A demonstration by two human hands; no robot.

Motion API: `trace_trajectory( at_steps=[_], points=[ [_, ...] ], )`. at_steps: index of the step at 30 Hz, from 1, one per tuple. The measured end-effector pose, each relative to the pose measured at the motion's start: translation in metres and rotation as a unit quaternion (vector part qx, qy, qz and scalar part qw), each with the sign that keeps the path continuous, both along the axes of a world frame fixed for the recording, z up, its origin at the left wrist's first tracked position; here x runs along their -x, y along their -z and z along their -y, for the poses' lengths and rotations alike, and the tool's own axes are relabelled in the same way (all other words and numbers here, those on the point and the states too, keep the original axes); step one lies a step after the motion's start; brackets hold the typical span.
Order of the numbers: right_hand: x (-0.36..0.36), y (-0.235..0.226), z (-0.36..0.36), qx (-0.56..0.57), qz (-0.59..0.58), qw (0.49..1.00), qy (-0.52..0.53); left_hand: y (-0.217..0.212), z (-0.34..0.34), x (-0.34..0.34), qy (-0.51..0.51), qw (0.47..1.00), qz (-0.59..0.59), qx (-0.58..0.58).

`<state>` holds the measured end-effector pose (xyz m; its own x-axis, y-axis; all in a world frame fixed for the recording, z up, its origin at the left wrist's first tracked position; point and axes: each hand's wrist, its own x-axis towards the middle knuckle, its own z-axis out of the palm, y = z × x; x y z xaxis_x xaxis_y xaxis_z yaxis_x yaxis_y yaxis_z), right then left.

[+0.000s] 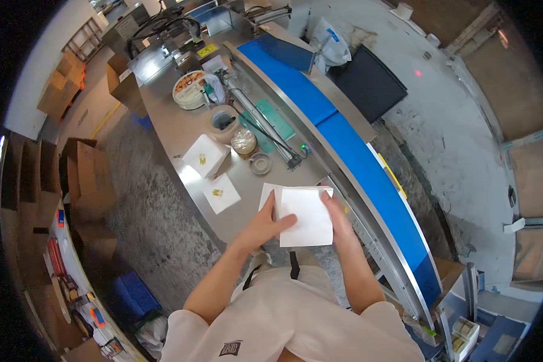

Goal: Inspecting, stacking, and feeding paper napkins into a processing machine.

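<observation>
Left hand [270, 224] and right hand [339, 222] each pinch, in a firm grip, a white paper stack [308, 226] over the counter's [168, 128] near edge; a white sheet [229, 196], gold print illegible, lies by its left edge.

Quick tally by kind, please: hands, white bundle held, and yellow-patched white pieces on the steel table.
Hands (left hand, right hand): 2
White bundle: 1
Yellow-patched white pieces (thicker block, flat sheet): 2
Total: 5

Held stack [308, 223]: plain white | conveyor belt [368, 157]: bright blue | tabletop [250, 193]: silver-grey | mat [278, 117]: green | box [208, 151]: white with yellow marks | cartons [93, 175]: brown
</observation>
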<state>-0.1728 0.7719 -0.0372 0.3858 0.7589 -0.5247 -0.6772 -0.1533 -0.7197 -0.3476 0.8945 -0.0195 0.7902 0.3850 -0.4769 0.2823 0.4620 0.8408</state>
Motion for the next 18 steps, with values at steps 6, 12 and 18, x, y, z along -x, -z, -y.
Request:
trace_trajectory(
  at_steps=[6,12,18],
  points=[
    [0.007,-0.002,-0.002,0.001,0.035,0.999,0.002,-0.009,0.019,-0.001,-0.061,0.992,0.04,-0.104],
    [0.008,-0.014,-0.001,-0.022,0.067,0.996,-0.054,-0.007,0.005,0.018,-0.06,0.994,0.086,-0.008],
    [0.018,-0.008,-0.011,-0.013,0.091,0.991,-0.094,-0.021,-0.002,0.036,-0.042,0.995,0.094,0.005]
  ],
)
